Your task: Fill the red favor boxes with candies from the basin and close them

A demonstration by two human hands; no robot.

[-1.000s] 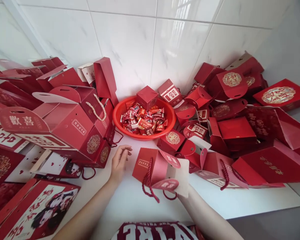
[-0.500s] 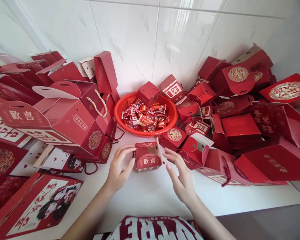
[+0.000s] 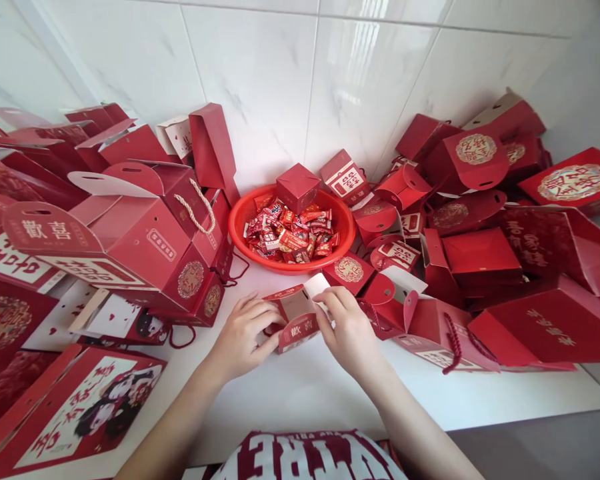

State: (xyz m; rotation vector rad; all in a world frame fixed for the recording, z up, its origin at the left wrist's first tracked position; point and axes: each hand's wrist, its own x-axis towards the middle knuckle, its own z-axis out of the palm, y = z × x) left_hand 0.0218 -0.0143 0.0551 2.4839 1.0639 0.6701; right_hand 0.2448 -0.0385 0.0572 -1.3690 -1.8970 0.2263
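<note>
A small red paper gift box (image 3: 300, 328) with pale characters on its front sits tilted on the white table before me, its top open and pale inside. My left hand (image 3: 245, 333) grips the box's left side, thumb at the lower front corner. On the opposite side, my right hand (image 3: 344, 325) pinches the right end, where a white-backed flap (image 3: 316, 285) stands up. Just behind the box is a red plastic basket (image 3: 237, 247) full of wrapped candies (image 3: 293, 233), with a closed red box (image 3: 298, 187) resting on its back rim.
Red gift boxes (image 3: 120, 233), some with rope handles, are piled on the left. Another heap of red boxes and bags (image 3: 480, 253) covers the right side. A white tiled wall (image 3: 260, 87) rises behind, and the white table (image 3: 290, 400) ends at the right front.
Both hands have closed in on the small box, which has turned so its open top shows. The right hand has moved from beside the flap to holding that end.
</note>
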